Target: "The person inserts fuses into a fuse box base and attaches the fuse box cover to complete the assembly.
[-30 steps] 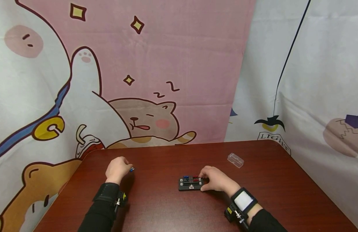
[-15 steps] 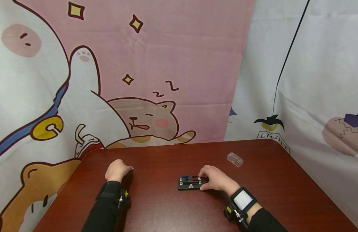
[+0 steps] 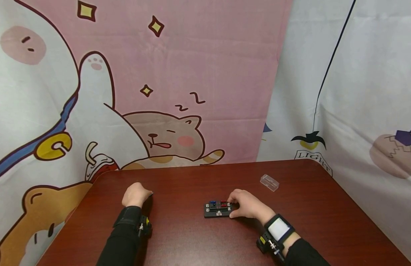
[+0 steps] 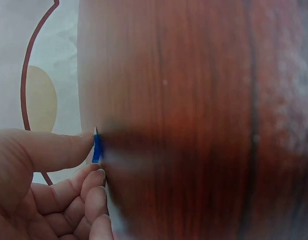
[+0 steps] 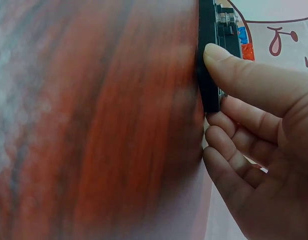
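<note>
Over the left of the table (image 3: 179, 236), pinches a small blue piece (image 4: 97, 149) (with a metal tip (image 4: 96, 130)) between thumb and forefinger of the left hand (image 3: 135, 194); well apart, grips the right end of a black block (image 3: 210, 214) with the curled right hand (image 3: 247, 205); holds it flat, nearer than a clear case (image 3: 269, 183).

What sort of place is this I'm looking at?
Probably an indoor tabletop workspace, perhaps set up for recording: a reddish-brown table, cartoon-printed cloth hanging behind it, and a small wrist-worn device that looks like a camera.
</note>
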Action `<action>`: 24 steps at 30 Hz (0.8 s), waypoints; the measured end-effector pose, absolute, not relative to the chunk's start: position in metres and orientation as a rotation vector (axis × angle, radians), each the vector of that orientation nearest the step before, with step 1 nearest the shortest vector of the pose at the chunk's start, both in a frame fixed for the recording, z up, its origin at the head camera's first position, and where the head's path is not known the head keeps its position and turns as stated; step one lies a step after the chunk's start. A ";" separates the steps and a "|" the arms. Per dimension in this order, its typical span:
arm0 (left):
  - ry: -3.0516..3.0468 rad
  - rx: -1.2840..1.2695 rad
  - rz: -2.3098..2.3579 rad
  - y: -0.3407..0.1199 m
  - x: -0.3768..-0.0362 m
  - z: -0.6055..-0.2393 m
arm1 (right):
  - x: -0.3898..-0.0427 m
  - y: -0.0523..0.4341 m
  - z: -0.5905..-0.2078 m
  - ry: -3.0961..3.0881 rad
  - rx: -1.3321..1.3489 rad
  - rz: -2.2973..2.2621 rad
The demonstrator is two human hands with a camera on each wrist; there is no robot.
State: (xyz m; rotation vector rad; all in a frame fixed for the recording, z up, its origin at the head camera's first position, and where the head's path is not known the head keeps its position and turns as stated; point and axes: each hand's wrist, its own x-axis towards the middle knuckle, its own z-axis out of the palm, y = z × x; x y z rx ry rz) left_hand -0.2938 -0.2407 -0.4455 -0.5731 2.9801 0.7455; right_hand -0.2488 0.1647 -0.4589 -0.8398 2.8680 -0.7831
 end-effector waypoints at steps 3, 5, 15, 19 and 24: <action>2.981 -0.573 0.741 -0.241 -0.295 -0.446 | -0.249 0.165 -0.459 2.868 -0.836 -0.783; 2.978 -0.577 0.739 -0.241 -0.295 -0.447 | -0.249 0.165 -0.459 2.869 -0.836 -0.779; 2.970 -0.577 0.758 -0.239 -0.296 -0.448 | -0.248 0.164 -0.458 2.862 -0.846 -0.786; 2.979 -0.557 0.772 -0.237 -0.295 -0.448 | -0.248 0.164 -0.458 2.865 -0.840 -0.789; 2.999 -0.543 0.783 -0.236 -0.295 -0.447 | -0.247 0.164 -0.458 2.860 -0.825 -0.800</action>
